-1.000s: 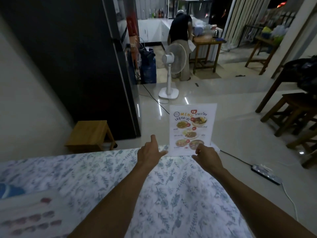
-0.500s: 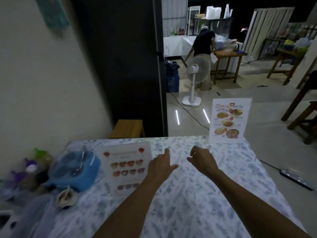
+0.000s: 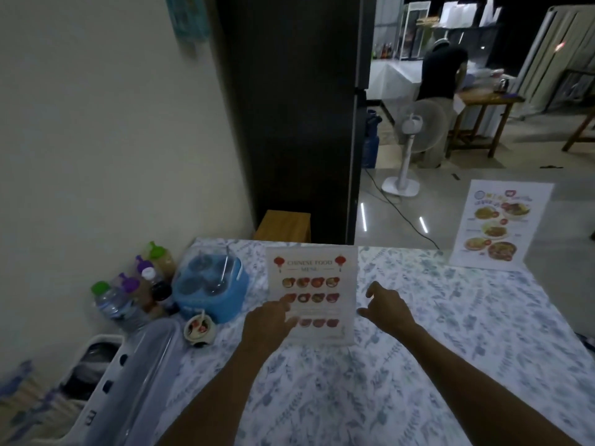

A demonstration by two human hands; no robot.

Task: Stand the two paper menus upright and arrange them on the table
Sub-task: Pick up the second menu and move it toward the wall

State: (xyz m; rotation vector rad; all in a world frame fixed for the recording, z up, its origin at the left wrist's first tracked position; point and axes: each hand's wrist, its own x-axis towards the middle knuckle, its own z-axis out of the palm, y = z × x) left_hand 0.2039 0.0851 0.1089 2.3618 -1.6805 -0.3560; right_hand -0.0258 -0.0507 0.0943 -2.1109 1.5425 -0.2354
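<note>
Left hand (image 3: 269,320) open, fingertips at Chinese food menu (image 3: 311,292); right hand (image 3: 388,309) open beside it (empty). Risk: careless nudge topples menu.

Small eatery: menus (image 3: 311,292), condiment bottles (image 3: 141,284), dining tables (image 3: 486,101).

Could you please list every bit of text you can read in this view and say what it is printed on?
"CHINESE FOOD MENU": heading of the menu between the two hands.
Menu at the far right table edge: coloured heading and dish captions, too blurred to read.
Bottles by the wall: labels unreadable.
Nothing else legible.
</note>
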